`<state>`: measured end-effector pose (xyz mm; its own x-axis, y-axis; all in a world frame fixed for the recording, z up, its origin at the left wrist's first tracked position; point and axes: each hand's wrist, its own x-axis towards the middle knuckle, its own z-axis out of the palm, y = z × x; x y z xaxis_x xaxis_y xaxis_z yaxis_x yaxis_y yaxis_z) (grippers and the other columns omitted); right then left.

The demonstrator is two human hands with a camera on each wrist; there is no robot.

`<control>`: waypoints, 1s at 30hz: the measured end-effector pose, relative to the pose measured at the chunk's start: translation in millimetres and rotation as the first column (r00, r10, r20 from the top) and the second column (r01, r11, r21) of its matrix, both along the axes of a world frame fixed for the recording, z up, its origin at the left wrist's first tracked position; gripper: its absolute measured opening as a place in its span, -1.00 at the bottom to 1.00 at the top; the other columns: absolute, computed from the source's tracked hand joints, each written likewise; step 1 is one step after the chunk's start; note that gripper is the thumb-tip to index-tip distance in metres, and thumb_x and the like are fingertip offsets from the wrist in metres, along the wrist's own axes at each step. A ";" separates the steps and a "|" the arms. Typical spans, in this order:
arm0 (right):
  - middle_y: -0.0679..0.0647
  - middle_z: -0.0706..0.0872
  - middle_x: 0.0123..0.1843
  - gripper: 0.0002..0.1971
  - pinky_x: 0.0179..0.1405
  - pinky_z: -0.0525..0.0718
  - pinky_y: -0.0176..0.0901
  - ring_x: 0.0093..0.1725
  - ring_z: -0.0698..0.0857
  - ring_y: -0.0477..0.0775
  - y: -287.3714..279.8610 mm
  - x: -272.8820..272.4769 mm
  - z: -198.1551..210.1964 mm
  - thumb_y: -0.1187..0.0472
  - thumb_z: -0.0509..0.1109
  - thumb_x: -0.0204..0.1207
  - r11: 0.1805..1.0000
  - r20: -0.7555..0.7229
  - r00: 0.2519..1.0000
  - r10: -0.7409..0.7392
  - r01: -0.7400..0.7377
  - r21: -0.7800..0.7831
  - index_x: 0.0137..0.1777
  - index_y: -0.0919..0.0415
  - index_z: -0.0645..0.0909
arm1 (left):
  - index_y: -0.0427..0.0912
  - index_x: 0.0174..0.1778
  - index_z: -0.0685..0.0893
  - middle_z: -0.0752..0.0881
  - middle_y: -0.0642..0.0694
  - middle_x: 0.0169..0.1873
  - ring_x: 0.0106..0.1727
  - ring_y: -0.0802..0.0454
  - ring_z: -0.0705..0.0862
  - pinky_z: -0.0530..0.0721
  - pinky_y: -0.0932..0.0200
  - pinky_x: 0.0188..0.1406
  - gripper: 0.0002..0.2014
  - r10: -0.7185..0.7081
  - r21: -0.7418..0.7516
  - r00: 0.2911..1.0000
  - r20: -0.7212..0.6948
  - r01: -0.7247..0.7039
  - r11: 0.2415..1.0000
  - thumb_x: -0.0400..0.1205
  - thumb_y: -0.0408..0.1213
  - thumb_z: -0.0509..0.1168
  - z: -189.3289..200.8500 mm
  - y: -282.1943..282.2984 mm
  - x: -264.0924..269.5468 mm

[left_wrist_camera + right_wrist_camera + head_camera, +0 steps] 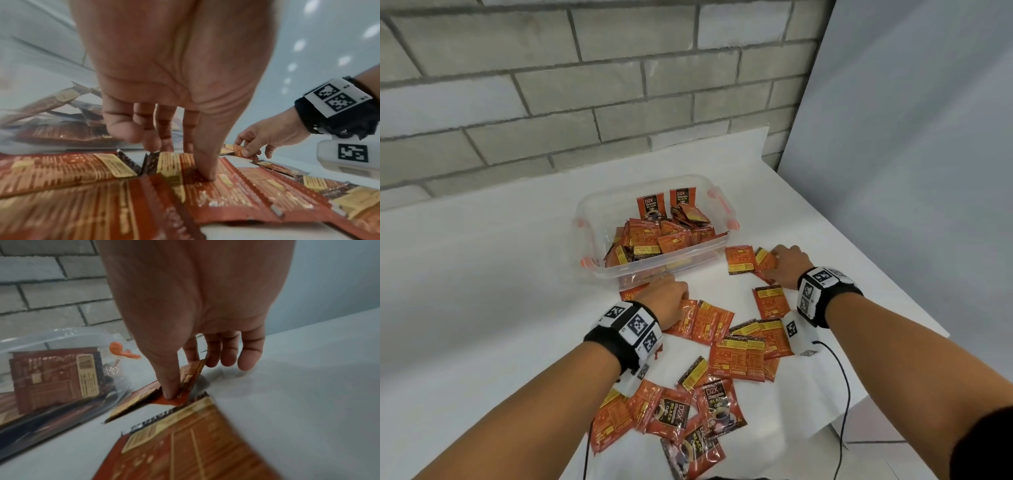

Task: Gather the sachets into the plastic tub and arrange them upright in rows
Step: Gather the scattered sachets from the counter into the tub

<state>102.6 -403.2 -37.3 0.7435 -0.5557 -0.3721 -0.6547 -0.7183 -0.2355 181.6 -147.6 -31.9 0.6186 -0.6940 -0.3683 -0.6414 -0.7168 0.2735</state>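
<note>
A clear plastic tub (587, 224) with orange clips stands at the table's middle back. It holds a loose heap of red sachets (654, 236), and two stand upright against its far wall (651, 205). Several more sachets (736, 356) lie scattered flat on the white table in front of it. My left hand (180, 160) is just in front of the tub's near wall, thumb pressing on a flat sachet (226, 191) and fingers curled over its far edge. To the right of the tub, my right hand (180, 379) pinches a sachet (190, 374) tilted up off the table between thumb and forefinger.
A grey brick wall (551, 85) runs behind the table and a white panel (911, 137) closes the right side. The table's edge (914, 308) runs close beside my right arm. Black cables (842, 394) trail from both wrist cameras toward me.
</note>
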 end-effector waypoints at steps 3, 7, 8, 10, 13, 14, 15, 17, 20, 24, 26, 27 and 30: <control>0.19 0.64 0.15 -0.51 0.01 0.60 -0.05 0.08 0.63 0.17 -4.0 -5.0 1.5 0.05 0.48 0.47 0.993 0.072 0.994 -0.083 0.076 0.094 0.28 0.27 0.45 | -0.05 0.24 0.57 0.54 -0.08 0.28 0.41 -0.08 0.37 0.42 0.00 0.39 -0.73 -0.005 -0.013 1.000 0.002 0.005 1.000 0.63 -0.23 0.33 2.7 -1.3 -0.2; 0.14 0.65 0.07 -0.63 -0.14 0.48 -0.16 -0.05 0.58 0.08 -10.7 -14.6 7.8 0.13 0.43 0.53 0.975 0.172 0.971 -0.168 0.138 0.177 0.24 0.25 0.44 | 0.00 0.20 0.54 0.60 -0.02 0.27 0.40 -0.09 0.36 0.34 -0.09 0.41 -0.77 0.011 -0.010 1.000 0.030 -0.010 1.000 0.64 -0.18 0.31 6.6 -3.1 -1.5; 0.12 0.63 0.06 -0.66 -0.14 0.48 -0.17 -0.04 0.58 0.07 -11.7 -17.3 10.6 0.15 0.41 0.55 0.968 0.206 0.960 -0.191 0.150 0.199 0.24 0.24 0.45 | 0.01 0.19 0.53 0.60 -0.02 0.27 0.40 -0.09 0.36 0.32 -0.09 0.38 -0.79 0.015 -0.010 1.000 0.027 -0.015 1.000 0.65 -0.18 0.29 7.4 -3.6 -1.9; 0.10 0.61 0.07 -0.68 -0.16 0.47 -0.19 -0.02 0.58 0.06 -13.0 -23.4 17.4 0.19 0.37 0.55 0.960 0.256 0.944 -0.210 0.149 0.239 0.27 0.23 0.48 | 0.04 0.16 0.50 0.58 -0.03 0.24 0.37 -0.09 0.36 0.31 -0.06 0.33 -0.82 0.031 -0.024 0.999 0.010 -0.031 0.999 0.67 -0.18 0.27 10.4 -3.9 -2.7; 0.13 0.67 0.12 -0.76 -0.24 0.49 -0.24 0.01 0.62 0.05 -9.6 -34.2 25.7 0.26 0.39 0.53 0.938 0.224 0.966 -0.128 0.045 0.342 0.17 0.12 0.52 | 0.02 0.23 0.48 0.58 -0.02 0.16 0.24 -0.03 0.46 0.46 0.07 0.19 -0.79 0.015 -0.068 0.998 -0.067 -0.019 0.997 0.69 -0.17 0.26 20.6 -1.6 -3.4; 0.12 0.68 0.12 -0.76 -0.20 0.51 -0.24 0.02 0.63 0.05 -6.7 -38.6 26.8 0.27 0.39 0.53 0.930 0.179 0.981 -0.069 -0.001 0.368 0.17 0.10 0.52 | 0.01 0.28 0.48 0.59 -0.02 0.16 0.17 0.02 0.51 0.50 0.14 0.10 -0.75 -0.014 -0.080 0.993 -0.114 0.005 0.997 0.69 -0.16 0.26 23.4 -1.6 -2.9; 0.11 0.67 0.12 -0.73 -0.14 0.54 -0.21 0.05 0.64 0.05 -4.5 -42.4 25.2 0.26 0.39 0.52 0.927 0.120 0.993 -0.005 -0.040 0.373 0.20 0.09 0.52 | 0.00 0.33 0.47 0.60 -0.02 0.18 0.11 0.05 0.55 0.54 0.18 0.02 -0.71 -0.045 -0.088 0.985 -0.168 0.030 0.996 0.69 -0.16 0.27 26.5 -2.3 -3.2; 0.09 0.66 0.15 -0.63 -0.01 0.57 -0.16 0.09 0.64 0.05 -0.4 -48.5 19.5 0.23 0.40 0.51 0.930 0.011 0.995 0.100 -0.097 0.355 0.30 0.05 0.49 | -0.03 0.40 0.44 0.61 -0.07 0.24 0.11 0.04 0.59 0.61 0.17 0.04 -0.65 -0.094 -0.069 0.964 -0.250 0.079 0.994 0.70 -0.17 0.26 27.7 -5.2 -5.9; 0.06 0.64 0.18 -0.46 0.02 0.56 -0.18 0.09 0.63 0.04 3.4 -53.4 10.8 0.16 0.46 0.47 0.931 -0.055 0.984 0.169 -0.142 0.337 0.42 0.03 0.37 | -0.14 0.49 0.37 0.58 -0.13 0.24 0.20 -0.06 0.58 0.58 0.07 0.13 -0.58 -0.144 0.039 0.964 -0.224 0.157 0.987 0.71 -0.19 0.21 16.1 -11.1 -13.9; 0.09 0.62 0.19 -0.39 0.02 0.53 -0.17 0.05 0.59 0.04 6.4 -54.3 6.6 0.15 0.53 0.43 0.942 -0.034 0.968 0.247 -0.232 0.241 0.43 0.14 0.35 | -0.23 0.45 0.34 0.50 -0.21 0.21 0.18 -0.15 0.52 0.56 -0.02 0.14 -0.56 -0.124 0.080 0.975 -0.185 0.140 0.987 0.69 -0.13 0.14 5.5 -16.5 -20.6; 0.13 0.60 0.19 -0.40 0.00 0.53 -0.16 0.03 0.57 0.05 6.5 -53.6 3.7 0.14 0.56 0.39 0.952 -0.028 0.966 0.256 -0.247 0.181 0.38 0.17 0.40 | -0.22 0.38 0.38 0.45 -0.17 0.14 0.22 -0.14 0.48 0.52 0.02 0.13 -0.57 -0.125 0.072 0.974 -0.188 0.141 0.987 0.66 -0.09 0.19 3.8 -17.3 -19.9; 0.14 0.57 0.18 -0.40 0.01 0.54 -0.15 0.04 0.55 0.06 6.6 -52.9 2.7 0.13 0.58 0.37 0.958 -0.036 0.968 0.250 -0.242 0.151 0.36 0.17 0.41 | -0.22 0.32 0.40 0.41 -0.14 0.07 0.21 -0.13 0.46 0.49 0.05 0.08 -0.60 -0.131 0.067 0.974 -0.186 0.145 0.987 0.65 -0.08 0.22 3.4 -17.3 -19.3; 0.13 0.49 0.13 -0.43 -0.02 0.55 -0.14 0.05 0.51 0.07 5.8 -49.6 0.5 0.14 0.62 0.31 0.971 -0.034 0.975 0.222 -0.217 0.099 0.25 0.16 0.43 | -0.24 0.22 0.42 0.34 -0.09 0.01 0.16 -0.08 0.43 0.45 0.08 0.02 -0.64 -0.125 0.049 0.977 -0.172 0.136 0.990 0.64 -0.09 0.27 1.5 -16.2 -16.6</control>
